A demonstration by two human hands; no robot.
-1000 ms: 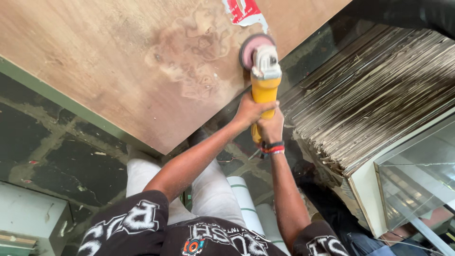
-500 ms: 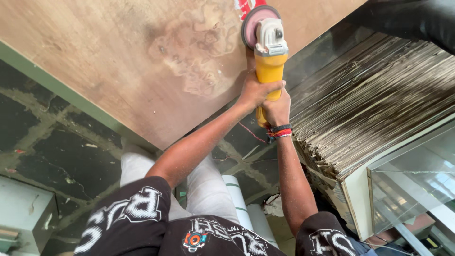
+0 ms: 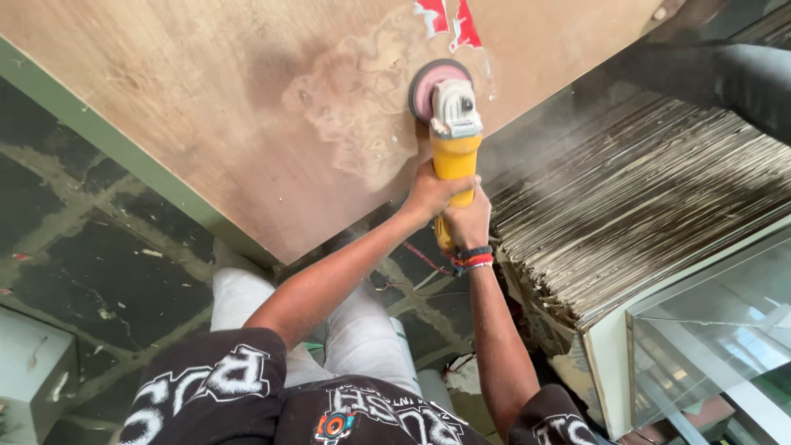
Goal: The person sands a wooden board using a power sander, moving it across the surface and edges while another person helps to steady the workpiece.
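Grinder: one is seen, with a yellow plastic body, a grey metal head and a round pink sanding disc laid flat against the board near the board's right edge. The yellow body is gripped by two hands, both closed around it: the left hand on the body's left side, the right hand just below it, touching it. One set of red and black bands is worn on the right wrist.

One board is in view, a large flat sheet of brown plywood with a smooth grain; a pale, rough, irregular patch is spread beside the disc, and two torn red scraps are stuck at the top edge. One stack of thin grey sheets, ragged at the ends, is piled just right of the board. A glass pane lies at the lower right corner of the view. A dark cracked floor is seen below the board.
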